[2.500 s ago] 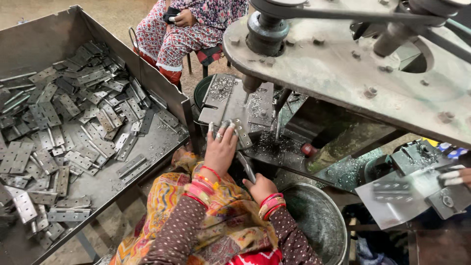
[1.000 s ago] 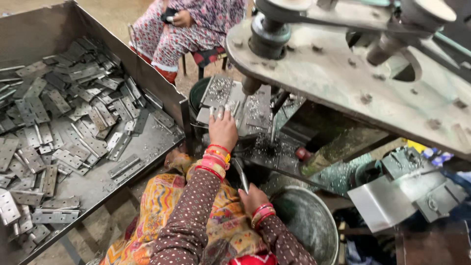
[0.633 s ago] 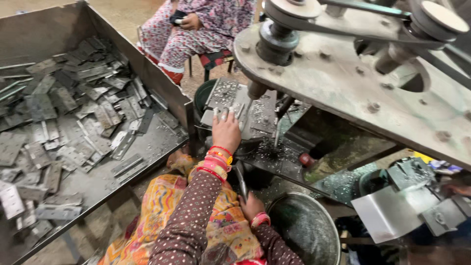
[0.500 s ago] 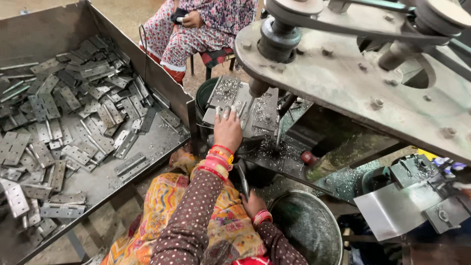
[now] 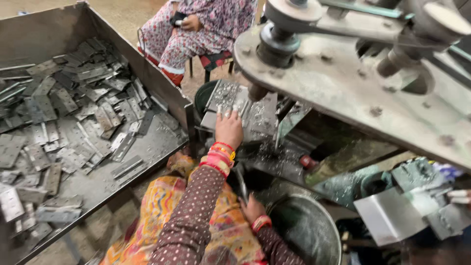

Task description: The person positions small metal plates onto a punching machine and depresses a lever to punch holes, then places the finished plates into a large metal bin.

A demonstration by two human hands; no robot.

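My left hand [image 5: 228, 128], with red and yellow bangles at the wrist, lies flat with its fingers spread on small grey metal plates on the press table [image 5: 260, 115]. That spot is just under the machine's round punch head [image 5: 276, 45]. My right hand [image 5: 252, 208], with a red bangle, sits lower at the rim of a round steel bowl [image 5: 306, 230]. Its fingers are curled on the lower end of a dark curved rod [image 5: 240, 179].
A big steel bin [image 5: 147, 147] on the left holds several flat hinge plates [image 5: 73, 118]. The grey machine arm [image 5: 353, 83] overhangs the table. Another person in flowered clothes [image 5: 196, 29] sits behind. At the right edge someone's fingers [image 5: 458, 196] touch more metal parts.
My right hand has dropped from beside the table to the bowl's rim, and the metal piece it held is gone. My left hand has stayed on the plates.
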